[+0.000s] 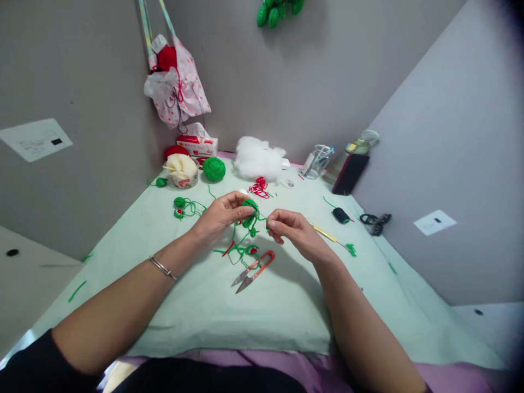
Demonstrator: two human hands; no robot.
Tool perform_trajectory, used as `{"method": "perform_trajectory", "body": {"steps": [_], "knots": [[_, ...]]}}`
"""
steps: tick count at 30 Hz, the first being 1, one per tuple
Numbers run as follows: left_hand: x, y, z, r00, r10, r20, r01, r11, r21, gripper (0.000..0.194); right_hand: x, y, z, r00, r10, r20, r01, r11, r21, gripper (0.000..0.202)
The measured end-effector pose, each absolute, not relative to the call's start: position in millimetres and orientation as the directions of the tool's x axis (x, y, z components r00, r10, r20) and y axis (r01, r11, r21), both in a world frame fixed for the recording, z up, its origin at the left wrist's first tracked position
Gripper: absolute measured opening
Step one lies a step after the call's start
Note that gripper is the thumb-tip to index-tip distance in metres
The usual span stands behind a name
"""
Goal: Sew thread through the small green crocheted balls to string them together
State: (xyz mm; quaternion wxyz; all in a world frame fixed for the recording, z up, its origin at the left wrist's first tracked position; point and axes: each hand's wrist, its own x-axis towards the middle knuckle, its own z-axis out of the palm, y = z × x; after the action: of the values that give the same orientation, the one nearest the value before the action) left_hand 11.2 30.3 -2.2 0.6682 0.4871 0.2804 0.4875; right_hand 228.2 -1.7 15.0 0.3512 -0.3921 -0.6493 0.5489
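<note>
My left hand [229, 212] is closed on a small green crocheted piece [249, 214], held up above the table. Loose green strands hang from it. Just to the right, my right hand [291, 228] pinches a thin green yarn strand [262, 219] that runs to the piece; whether a needle is in these fingers I cannot make out. Beneath my hands lie tangled green yarn ends with red bits [245, 252]. Orange-handled thread snips [254, 272] rest there, blades toward me. A yellow-handled crochet hook [325, 233] lies beside my right hand.
Behind my hands are a green yarn ball [214, 169], white stuffing [258, 158], red yarn [259, 188], a tub [182, 172] and a tissue box [197, 146]. To the right stand a clear cup [317, 162] and a dark phone [351, 173]. Grey walls enclose the table.
</note>
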Motion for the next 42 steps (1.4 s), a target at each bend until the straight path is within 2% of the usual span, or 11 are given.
{"method": "perform_trajectory", "body": {"steps": [12,20,25,31,34,36,38,42], "knots": [[9.0,32.6,-3.1,0.410,0.906,0.107,-0.404,0.075,0.912,0.023,221.1,-6.5,16.3,-0.456,0.884,0.107,0.192,0.215,-0.958,0.031],[6.6,34.8,-4.9,0.438,0.896,0.078,-0.399,0.116,0.910,0.025,216.5,-4.4,10.5,-0.368,0.885,0.285,0.318,0.408,-0.856,0.027],[6.4,34.9,-5.1,0.464,0.881,0.087,-0.389,0.115,0.914,0.025,217.5,-1.8,0.4,-0.367,0.847,0.385,0.421,0.520,-0.743,0.028],[7.2,33.7,-5.1,0.463,0.884,0.070,-0.397,0.135,0.908,0.027,215.6,-1.8,-12.3,-0.469,0.666,0.580,0.529,0.738,-0.419,0.025],[6.6,34.9,-4.9,0.453,0.888,0.077,-0.389,0.119,0.913,0.027,214.0,-3.3,-13.1,-0.487,0.624,0.611,0.557,0.761,-0.333,0.021],[6.4,36.5,-5.4,0.429,0.899,0.094,-0.366,0.077,0.927,0.027,214.3,-3.3,-12.4,-0.459,0.653,0.603,0.602,0.727,-0.330,0.017],[7.4,37.8,-7.2,0.397,0.910,0.120,-0.294,0.002,0.956,0.027,216.2,-1.7,-11.8,-0.441,0.731,0.522,0.667,0.655,-0.354,0.013],[14.3,36.7,-17.8,0.350,0.927,0.134,-0.030,-0.131,0.991,0.028,222.7,3.0,-10.2,-0.423,0.890,0.171,0.836,0.456,-0.305,0.009]]}}
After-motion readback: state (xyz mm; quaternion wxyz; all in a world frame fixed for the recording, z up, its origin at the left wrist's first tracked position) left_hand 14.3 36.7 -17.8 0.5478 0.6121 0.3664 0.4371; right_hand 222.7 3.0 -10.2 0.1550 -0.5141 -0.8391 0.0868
